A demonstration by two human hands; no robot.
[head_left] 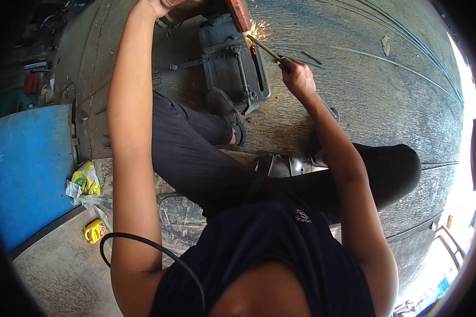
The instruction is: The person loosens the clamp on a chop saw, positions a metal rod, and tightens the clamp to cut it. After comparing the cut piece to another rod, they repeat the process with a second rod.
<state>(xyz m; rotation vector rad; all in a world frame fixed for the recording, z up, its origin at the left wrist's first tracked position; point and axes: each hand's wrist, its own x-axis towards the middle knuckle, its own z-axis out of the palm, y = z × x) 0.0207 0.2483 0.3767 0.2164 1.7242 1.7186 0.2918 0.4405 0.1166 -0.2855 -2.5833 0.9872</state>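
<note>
Right hand (300, 79) closed round a thin metal rod (265, 47), sparks (258, 30) at its far end.
The rod, straight and dull, meets a red-and-grey cutting machine (225, 34); the left hand (164, 4) is beside it, partly out of view, its grip impossible to tell. Around spreads a dark, rough floor (365, 84) with long bars (407, 33); leftward, a blue sheet (29, 164), yellow packet (92, 177) and yellow bottle (95, 231).

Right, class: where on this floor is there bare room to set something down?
Two patches look bare: ground between the right knee and long rods, and concrete below the yellow bottle. Crowded: the metal base, with red tool, sparks, held rod, left hand and right hand close by.
</note>
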